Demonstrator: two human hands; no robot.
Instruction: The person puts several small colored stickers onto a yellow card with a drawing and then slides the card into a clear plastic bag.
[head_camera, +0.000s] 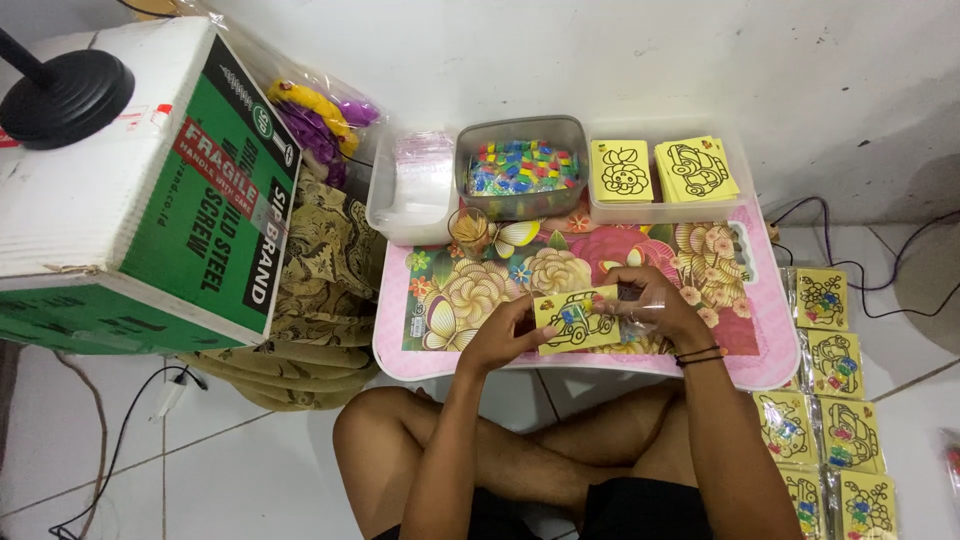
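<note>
Head view: left hand (497, 338), right hand (650, 300) hold one yellow card (577, 319).

A yellow card (577, 320) with a black car outline, slightly tilted, is held flat above the floral table.

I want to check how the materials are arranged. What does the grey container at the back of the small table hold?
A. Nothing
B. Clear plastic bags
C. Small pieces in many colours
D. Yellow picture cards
C: the grey container is filled with small multicoloured pieces, while the yellow picture cards lie in the clear tray to its right and the clear bags in the tub to its left.
</note>
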